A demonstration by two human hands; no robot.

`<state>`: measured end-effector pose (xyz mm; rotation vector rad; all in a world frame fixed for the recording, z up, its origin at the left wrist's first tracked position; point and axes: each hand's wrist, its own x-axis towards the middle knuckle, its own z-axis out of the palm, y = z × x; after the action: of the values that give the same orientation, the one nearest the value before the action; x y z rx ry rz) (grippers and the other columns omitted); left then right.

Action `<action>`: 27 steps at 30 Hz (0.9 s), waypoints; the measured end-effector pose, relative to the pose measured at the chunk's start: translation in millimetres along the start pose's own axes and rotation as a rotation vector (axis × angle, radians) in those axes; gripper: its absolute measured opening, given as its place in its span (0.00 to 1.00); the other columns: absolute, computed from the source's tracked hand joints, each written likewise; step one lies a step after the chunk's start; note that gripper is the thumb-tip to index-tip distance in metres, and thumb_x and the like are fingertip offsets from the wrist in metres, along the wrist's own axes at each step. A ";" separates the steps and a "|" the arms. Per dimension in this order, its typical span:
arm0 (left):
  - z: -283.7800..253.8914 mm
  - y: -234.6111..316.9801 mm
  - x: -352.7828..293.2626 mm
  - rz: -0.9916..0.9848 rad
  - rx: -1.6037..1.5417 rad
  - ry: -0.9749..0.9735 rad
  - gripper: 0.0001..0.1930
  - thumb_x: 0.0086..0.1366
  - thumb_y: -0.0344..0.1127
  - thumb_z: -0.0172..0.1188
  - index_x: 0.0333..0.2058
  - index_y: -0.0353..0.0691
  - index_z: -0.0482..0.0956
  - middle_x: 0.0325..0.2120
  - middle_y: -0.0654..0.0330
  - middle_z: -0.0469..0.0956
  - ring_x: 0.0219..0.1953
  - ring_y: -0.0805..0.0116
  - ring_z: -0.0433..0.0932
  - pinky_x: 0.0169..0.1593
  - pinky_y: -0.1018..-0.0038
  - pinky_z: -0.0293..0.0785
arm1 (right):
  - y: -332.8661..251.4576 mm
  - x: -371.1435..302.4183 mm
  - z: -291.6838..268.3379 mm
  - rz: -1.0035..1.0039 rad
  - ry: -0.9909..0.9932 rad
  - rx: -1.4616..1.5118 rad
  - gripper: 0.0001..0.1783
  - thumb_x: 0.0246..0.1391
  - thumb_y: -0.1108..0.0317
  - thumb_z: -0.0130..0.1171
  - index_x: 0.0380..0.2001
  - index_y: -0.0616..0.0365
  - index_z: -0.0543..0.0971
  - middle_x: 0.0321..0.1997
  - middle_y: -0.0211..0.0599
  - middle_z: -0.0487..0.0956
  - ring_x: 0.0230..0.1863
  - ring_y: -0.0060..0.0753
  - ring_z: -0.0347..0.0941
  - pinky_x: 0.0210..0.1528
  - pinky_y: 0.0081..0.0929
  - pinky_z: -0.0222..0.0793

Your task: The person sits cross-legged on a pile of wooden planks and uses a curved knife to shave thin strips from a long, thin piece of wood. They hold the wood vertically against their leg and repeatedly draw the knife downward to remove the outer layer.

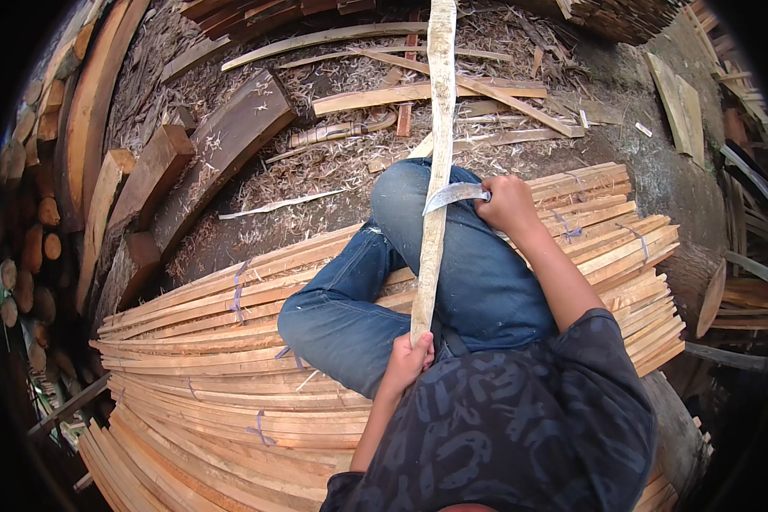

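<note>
A long pale wooden strip (440, 111) runs away from my lap, across my raised right leg and up past the far edge of the view. My left hand (408, 363) is closed around its near end, close to my waist. In my right hand (509, 203) is a knife with a curved blade (452, 196); the fingers wrap round its handle, which is mostly hidden. The blade lies across the strip above my thigh, its tip at the strip's left edge. Blue jeans (495, 273) cover my bent legs under the strip.
I sit on bundles of sawn wooden strips (307, 414) bound with purple ties (261, 429). Shavings and loose slats (427, 92) litter the ground ahead. Thick beams (222, 154) and round logs (26, 286) lie to the left. Boards (678, 107) stand at the far right.
</note>
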<state>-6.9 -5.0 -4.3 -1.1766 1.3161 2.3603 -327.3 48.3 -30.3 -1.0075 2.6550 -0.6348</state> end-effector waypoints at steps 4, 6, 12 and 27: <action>5.6 3.6 0.9 0.036 0.018 0.087 0.18 0.68 0.45 0.53 0.23 0.39 0.69 0.12 0.67 0.66 0.14 0.82 0.63 0.18 0.80 0.60 | 1.5 32.6 1.7 0.029 0.020 -0.073 0.11 0.40 0.61 0.60 0.26 0.56 0.82 0.26 0.50 0.80 0.31 0.51 0.78 0.37 0.43 0.74; 6.6 -0.3 -1.0 0.030 0.040 0.125 0.18 0.68 0.45 0.53 0.23 0.39 0.69 0.12 0.67 0.66 0.13 0.82 0.63 0.17 0.81 0.60 | 12.3 60.9 0.7 0.217 0.050 -0.010 0.12 0.41 0.61 0.59 0.26 0.58 0.82 0.27 0.52 0.80 0.32 0.53 0.78 0.38 0.43 0.74; 5.9 -4.7 -4.6 0.059 -0.017 0.156 0.17 0.68 0.45 0.53 0.24 0.40 0.68 0.12 0.68 0.65 0.12 0.81 0.61 0.16 0.80 0.60 | 16.6 81.9 4.5 0.327 0.141 0.142 0.15 0.44 0.59 0.58 0.25 0.63 0.82 0.26 0.56 0.79 0.33 0.56 0.77 0.37 0.43 0.72; 11.7 0.2 -2.3 0.029 0.038 0.109 0.17 0.69 0.43 0.53 0.24 0.39 0.68 0.12 0.68 0.65 0.13 0.81 0.62 0.17 0.81 0.60 | 48.7 145.8 20.5 0.768 -0.039 0.972 0.17 0.48 0.60 0.56 0.19 0.66 0.75 0.13 0.38 0.70 0.16 0.34 0.69 0.21 0.36 0.64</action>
<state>-11.9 4.5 0.9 -1.3002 1.4149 2.3096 -455.2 -23.7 -80.2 0.2470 1.9752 -1.4055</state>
